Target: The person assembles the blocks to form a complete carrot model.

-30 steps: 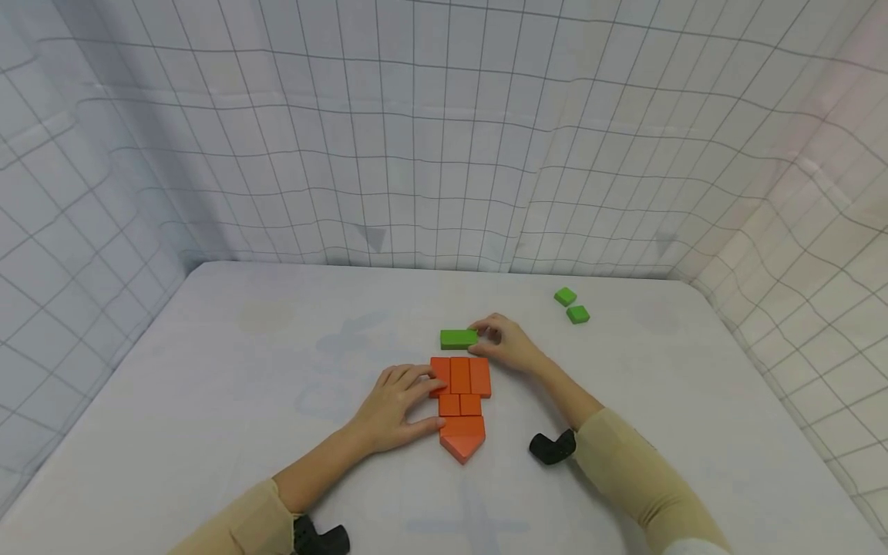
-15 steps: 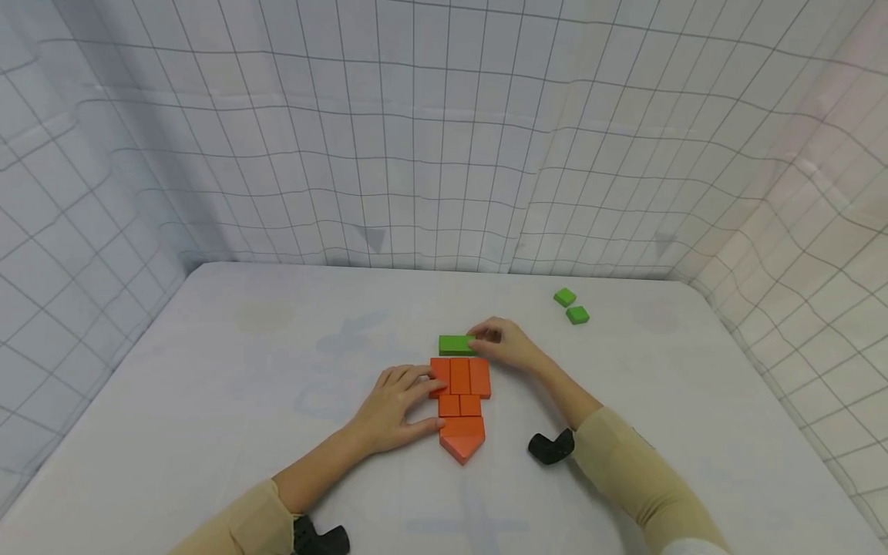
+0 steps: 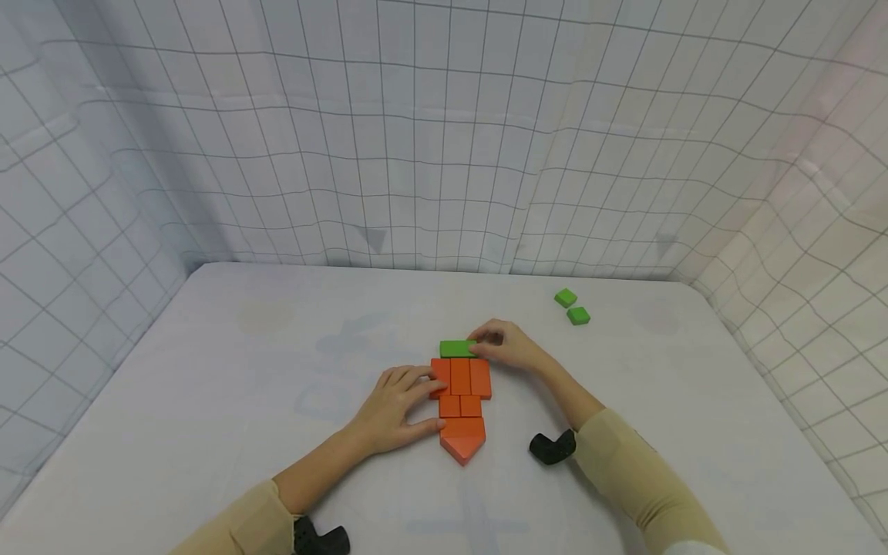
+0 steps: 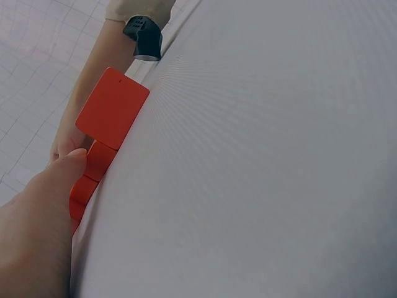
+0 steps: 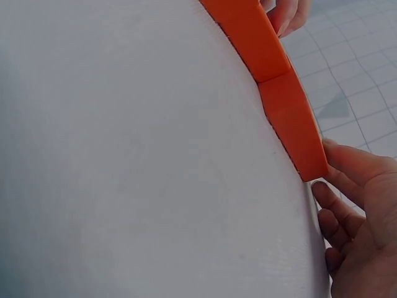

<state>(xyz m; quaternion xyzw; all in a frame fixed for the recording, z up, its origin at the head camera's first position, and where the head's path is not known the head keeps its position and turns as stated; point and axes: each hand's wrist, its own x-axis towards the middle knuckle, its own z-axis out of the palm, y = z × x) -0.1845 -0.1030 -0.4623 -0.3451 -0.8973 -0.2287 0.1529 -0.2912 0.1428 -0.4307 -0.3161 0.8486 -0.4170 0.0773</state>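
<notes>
A green rectangular block (image 3: pixel 455 349) lies crosswise at the top of a row of orange blocks (image 3: pixel 461 378), right at their far edge. My right hand (image 3: pixel 509 344) pinches its right end between thumb and fingers. My left hand (image 3: pixel 397 408) rests against the orange blocks from the left, fingers spread, its thumb by the orange block with a pointed front (image 3: pixel 462 438). Two small orange blocks (image 3: pixel 460 406) sit between. In the right wrist view the right hand (image 5: pixel 363 214) is behind the orange blocks (image 5: pixel 291 118), which hide the green one.
Two small green blocks (image 3: pixel 578 315) lie at the back right of the white table (image 3: pixel 229 370). Curtains with a grid pattern (image 3: pixel 444 154) hang around the table's back and sides. Black devices (image 3: pixel 553 447) are strapped at both wrists.
The green block, held by my right hand, has slid toward the orange blocks, and the gap between them has closed. My left hand has stayed in place.
</notes>
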